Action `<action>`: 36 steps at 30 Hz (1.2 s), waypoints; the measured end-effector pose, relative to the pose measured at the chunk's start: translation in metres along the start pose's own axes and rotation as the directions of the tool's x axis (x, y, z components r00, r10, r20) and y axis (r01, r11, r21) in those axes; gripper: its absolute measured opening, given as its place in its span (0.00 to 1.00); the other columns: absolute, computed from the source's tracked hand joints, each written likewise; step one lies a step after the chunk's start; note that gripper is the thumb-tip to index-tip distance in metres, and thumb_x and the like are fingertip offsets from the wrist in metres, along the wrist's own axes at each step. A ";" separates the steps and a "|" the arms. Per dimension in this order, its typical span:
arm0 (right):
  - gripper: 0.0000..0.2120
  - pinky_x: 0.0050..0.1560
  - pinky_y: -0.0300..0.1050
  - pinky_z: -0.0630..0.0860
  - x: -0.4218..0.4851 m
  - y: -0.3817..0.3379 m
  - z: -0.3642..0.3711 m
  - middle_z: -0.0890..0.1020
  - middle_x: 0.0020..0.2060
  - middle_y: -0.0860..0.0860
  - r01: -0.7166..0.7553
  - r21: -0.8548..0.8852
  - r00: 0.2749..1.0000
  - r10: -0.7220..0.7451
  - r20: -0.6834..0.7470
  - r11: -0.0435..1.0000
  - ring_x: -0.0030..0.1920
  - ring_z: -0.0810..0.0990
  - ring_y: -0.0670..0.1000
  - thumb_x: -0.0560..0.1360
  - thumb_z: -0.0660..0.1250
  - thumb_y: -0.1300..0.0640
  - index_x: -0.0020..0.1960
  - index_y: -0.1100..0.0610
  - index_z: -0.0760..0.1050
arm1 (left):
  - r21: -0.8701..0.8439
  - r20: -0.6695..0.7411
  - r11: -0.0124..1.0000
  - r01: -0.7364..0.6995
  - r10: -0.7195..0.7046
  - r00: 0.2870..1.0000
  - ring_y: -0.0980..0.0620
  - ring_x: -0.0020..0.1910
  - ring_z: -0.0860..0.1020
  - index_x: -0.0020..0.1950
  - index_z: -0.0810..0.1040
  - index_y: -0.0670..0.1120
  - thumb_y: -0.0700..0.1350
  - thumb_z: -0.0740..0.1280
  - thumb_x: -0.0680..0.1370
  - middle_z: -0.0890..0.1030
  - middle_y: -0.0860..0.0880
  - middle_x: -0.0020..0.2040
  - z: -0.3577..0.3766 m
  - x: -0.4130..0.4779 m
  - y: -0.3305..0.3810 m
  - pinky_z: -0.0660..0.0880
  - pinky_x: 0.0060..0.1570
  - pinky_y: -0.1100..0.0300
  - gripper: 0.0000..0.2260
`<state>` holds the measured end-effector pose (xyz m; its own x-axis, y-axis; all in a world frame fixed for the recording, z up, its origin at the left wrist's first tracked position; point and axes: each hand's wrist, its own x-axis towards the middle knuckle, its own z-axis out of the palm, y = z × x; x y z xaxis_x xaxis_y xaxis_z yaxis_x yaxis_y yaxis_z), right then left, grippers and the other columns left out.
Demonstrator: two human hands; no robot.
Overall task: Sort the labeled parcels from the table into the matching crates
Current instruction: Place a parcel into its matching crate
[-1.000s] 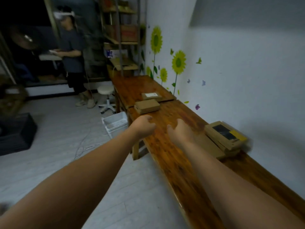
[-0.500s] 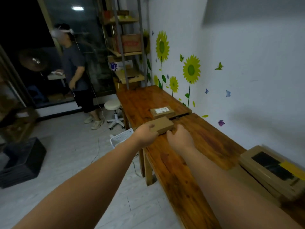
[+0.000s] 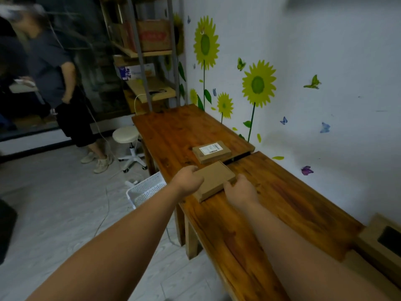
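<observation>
Now my left grip [image 3: 187, 181] and right grip [image 3: 240, 191] each clasp an opposite side of the plain brown parcel [image 3: 214, 180], which lies at the open edge of the worktop [image 3: 282, 192], just beside the labelled parcel [image 3: 211, 152] behind it.

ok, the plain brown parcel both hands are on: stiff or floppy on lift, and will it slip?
Probably stiff: the plain parcel is a flat cardboard box with crisp edges. Likely light, being thin. Slip seems unlikely: matte card, with the left hand and right hand gripping opposite edges.
</observation>
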<state>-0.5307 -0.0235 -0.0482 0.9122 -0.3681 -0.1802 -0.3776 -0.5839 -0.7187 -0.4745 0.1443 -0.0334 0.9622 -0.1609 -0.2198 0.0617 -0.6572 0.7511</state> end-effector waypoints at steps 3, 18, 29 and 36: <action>0.24 0.45 0.45 0.75 0.030 -0.017 0.022 0.80 0.64 0.55 -0.077 0.013 0.997 0.077 -0.029 0.997 0.60 0.80 0.57 0.82 0.63 0.49 0.75 0.58 0.67 | -0.020 0.059 1.000 -0.014 0.015 0.998 0.44 0.73 0.70 0.80 0.65 0.47 0.47 0.66 0.82 0.70 0.45 0.76 -0.021 0.043 -0.011 0.72 0.68 0.51 0.26; 0.29 0.59 0.47 0.75 0.154 -0.058 0.084 0.73 0.72 0.59 -0.328 0.004 0.939 0.326 -0.104 0.945 0.70 0.75 0.59 0.84 0.62 0.48 0.80 0.58 0.59 | -0.120 0.301 0.992 0.041 -0.003 0.954 0.47 0.64 0.75 0.67 0.75 0.50 0.44 0.64 0.83 0.77 0.50 0.62 -0.044 0.219 -0.034 0.73 0.59 0.54 0.12; 0.20 0.49 0.44 0.73 0.295 -0.057 0.103 0.79 0.63 0.54 -0.316 0.353 0.937 0.347 -0.027 0.881 0.60 0.79 0.55 0.83 0.64 0.52 0.73 0.54 0.67 | 0.129 0.272 0.991 0.029 -0.063 0.960 0.51 0.54 0.78 0.79 0.65 0.43 0.45 0.61 0.86 0.72 0.42 0.74 -0.043 0.354 -0.001 0.75 0.46 0.62 0.21; 0.22 0.38 0.37 0.68 0.349 -0.049 0.122 0.78 0.64 0.55 -0.385 0.373 0.917 0.395 0.052 0.845 0.55 0.77 0.53 0.84 0.63 0.53 0.77 0.55 0.64 | 0.198 0.283 0.978 0.070 -0.125 0.951 0.42 0.72 0.71 0.79 0.66 0.44 0.47 0.64 0.84 0.71 0.43 0.75 -0.017 0.423 0.001 0.75 0.61 0.50 0.23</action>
<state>-0.1742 -0.0348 -0.1580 0.6960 -0.5303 -0.4841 -0.6104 -0.0820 -0.7878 -0.0631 0.0875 -0.1150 0.8321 -0.2791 -0.4793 0.0751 -0.7995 0.5960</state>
